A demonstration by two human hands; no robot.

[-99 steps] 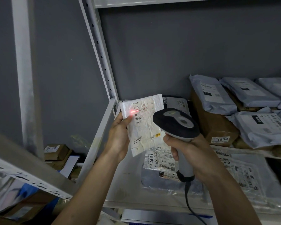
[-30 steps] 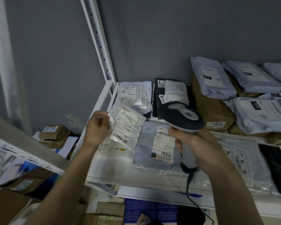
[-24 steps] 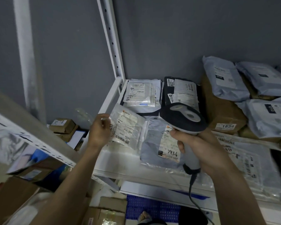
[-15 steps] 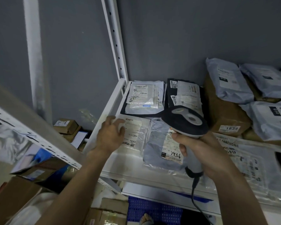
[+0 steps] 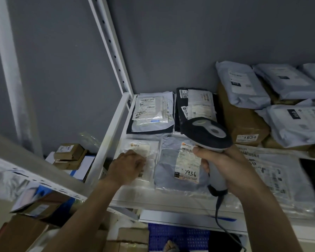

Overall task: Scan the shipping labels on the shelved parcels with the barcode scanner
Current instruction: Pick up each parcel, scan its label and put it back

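The left hand (image 5: 128,166) lies palm-down on a small clear plastic parcel with a pale shipping label (image 5: 144,157) at the front left corner of the white metal shelf (image 5: 115,128), its fingers bent over the packet's surface; whether they pinch it cannot be told; the right hand (image 5: 224,166) is wrapped firmly round the pale grip of a black-and-grey corded barcode scanner (image 5: 206,132), whose dark head hangs above the shelf, pointing away from the person; just beside the clear packet, to its right, lies a grey poly mailer with a white label handwritten 7936 (image 5: 187,164); behind them rest a white mailer (image 5: 151,111) and a black mailer (image 5: 195,104), flat, side by side; further right a brown cardboard box marked 1834 (image 5: 244,122) carries grey bags (image 5: 242,86) on top.
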